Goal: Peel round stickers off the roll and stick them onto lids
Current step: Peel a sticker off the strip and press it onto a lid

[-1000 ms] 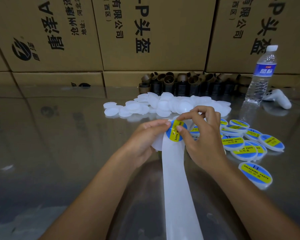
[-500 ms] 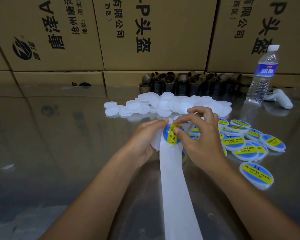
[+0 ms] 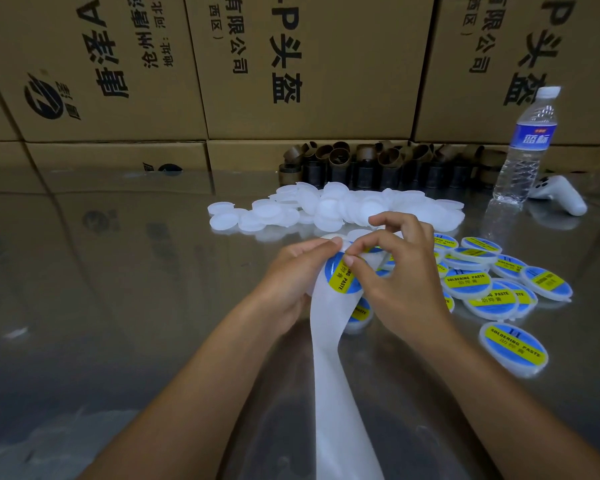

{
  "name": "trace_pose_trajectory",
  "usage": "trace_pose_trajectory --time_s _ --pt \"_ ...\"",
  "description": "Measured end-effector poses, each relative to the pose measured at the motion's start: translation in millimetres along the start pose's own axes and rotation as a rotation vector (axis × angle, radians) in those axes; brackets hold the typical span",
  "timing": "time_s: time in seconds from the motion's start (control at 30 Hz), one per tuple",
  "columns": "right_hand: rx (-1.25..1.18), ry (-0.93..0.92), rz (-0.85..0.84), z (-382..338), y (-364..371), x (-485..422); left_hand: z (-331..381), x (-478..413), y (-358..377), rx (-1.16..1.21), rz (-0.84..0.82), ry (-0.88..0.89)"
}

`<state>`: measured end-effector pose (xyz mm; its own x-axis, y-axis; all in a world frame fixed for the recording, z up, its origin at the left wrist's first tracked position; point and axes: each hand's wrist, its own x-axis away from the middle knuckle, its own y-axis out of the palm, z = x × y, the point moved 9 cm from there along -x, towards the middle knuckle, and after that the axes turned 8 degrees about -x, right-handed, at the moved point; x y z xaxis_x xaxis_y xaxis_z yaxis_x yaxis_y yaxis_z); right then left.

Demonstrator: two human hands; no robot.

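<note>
Fingertips (image 3: 349, 260) of the right hand (image 3: 402, 282) are pinched narrowly on the upper edge of the round sticker (image 3: 340, 277) at frame centre, presumably to lift it, while the backing strip (image 3: 329, 341) is gripped by the left hand (image 3: 291, 271) as counter-hold; labelled lids (image 3: 482, 285) are set aside right-centre, blank lids (image 3: 343, 206) heaped beyond within reach.

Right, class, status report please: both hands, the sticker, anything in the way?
Left hand holds backing strip; right hand pinches sticker at top edge. Sticker not yet off strip. Nothing blocks; labelled lids right, plain lids behind.
</note>
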<state>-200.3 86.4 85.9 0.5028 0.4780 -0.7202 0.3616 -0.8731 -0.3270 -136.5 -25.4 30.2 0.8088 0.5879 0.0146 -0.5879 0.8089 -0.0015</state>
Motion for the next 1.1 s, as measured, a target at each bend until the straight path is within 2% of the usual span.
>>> trace_pose_trajectory --time_s 0.23,0.4,0.57,0.7,0.87,0.97,1.1 --pt "-0.064 0.048 -0.163 -5 12 3 1 -1 -9 0.041 0.067 0.012" --pt "-0.365 0.222 -0.208 0 13 0 0 -2 -13 0.051 0.098 0.028" --pt "-0.939 0.527 -0.07 29 7 -2 -2 -3 -10 0.022 0.13 0.029" --pt "-1.11 0.625 0.051 40 -2 -2 -3 -4 -12 0.003 0.137 0.038" --pt "-1.104 0.608 0.139 44 -11 -3 3 -1 -23 -0.012 0.221 0.07" --pt "-0.983 0.528 0.167 41 -17 -5 15 3 -34 -0.055 0.339 0.142" --pt "-0.74 0.353 0.203 27 -28 -7 22 6 -45 0.081 0.427 0.156"
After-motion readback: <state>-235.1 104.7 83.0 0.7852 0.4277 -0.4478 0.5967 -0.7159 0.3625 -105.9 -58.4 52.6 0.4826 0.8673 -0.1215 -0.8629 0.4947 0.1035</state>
